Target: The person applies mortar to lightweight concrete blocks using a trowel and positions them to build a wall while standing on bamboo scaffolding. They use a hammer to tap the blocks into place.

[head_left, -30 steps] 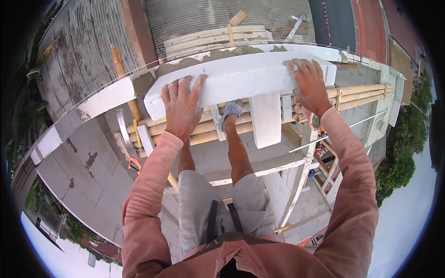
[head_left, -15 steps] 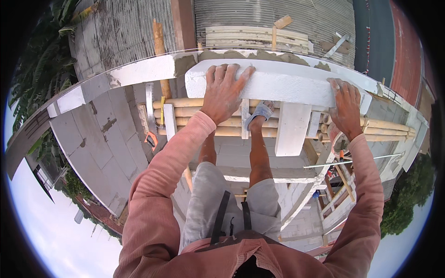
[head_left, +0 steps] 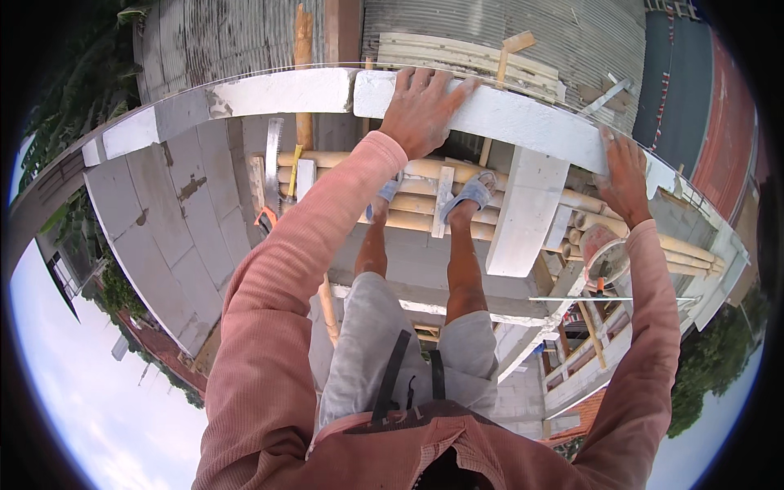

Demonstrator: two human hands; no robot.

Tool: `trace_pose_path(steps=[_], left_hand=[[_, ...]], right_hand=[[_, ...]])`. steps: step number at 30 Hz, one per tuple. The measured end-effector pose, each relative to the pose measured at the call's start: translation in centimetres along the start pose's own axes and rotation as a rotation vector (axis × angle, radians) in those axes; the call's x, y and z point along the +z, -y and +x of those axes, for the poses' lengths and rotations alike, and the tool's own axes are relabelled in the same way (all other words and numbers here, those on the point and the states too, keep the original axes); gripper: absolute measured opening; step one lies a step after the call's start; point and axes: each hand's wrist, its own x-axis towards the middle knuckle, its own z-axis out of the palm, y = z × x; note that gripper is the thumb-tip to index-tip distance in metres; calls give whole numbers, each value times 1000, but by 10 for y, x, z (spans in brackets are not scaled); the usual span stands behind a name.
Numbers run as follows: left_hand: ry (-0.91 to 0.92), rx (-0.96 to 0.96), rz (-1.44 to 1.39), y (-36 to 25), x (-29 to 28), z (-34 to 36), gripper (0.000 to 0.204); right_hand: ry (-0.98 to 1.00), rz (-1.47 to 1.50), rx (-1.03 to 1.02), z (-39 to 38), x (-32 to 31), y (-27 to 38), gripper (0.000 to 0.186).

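Note:
A long white lightweight concrete block [head_left: 514, 109] lies on top of the wall in front of me, its left end close against the neighbouring block [head_left: 286, 92]. My left hand [head_left: 426, 113] grips it near that end, fingers over the top edge. At its other end my right hand [head_left: 622, 175] is closed round the edge. Wall mortar under the block is hidden from here. Another white block [head_left: 527, 212] stands between my feet and my right hand, on or beside the bamboo poles.
I stand in sandals on a bamboo-pole scaffold [head_left: 416, 204] high above a lower floor. A handsaw [head_left: 272, 167] and a yellow-handled tool [head_left: 294, 170] are at left. A bucket [head_left: 606, 255] sits at right. A string line runs along the wall; corrugated roofing [head_left: 506, 24] lies beyond.
The block has moved away from me and down onto the wall top, covering the mortar bed. Both hands have stayed on it, shifting a little right.

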Motion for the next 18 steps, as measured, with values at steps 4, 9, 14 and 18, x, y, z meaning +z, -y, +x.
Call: trace_pose_path(steps=[4,9,14,18], left_hand=[[9,-11,-14,9,5,-1,67],[53,48,-37,-4,8,15,71],[214,-8,19,29,-3,-2,94],[202,38,78,16,-3,19,95]], right_hand=[[23,10,2,9,-3,2,91],[99,-2,86,-8,-7,-5,95],[73,-19,84,25,20,17,82],[-42,172,-22,21,26,-23,66]])
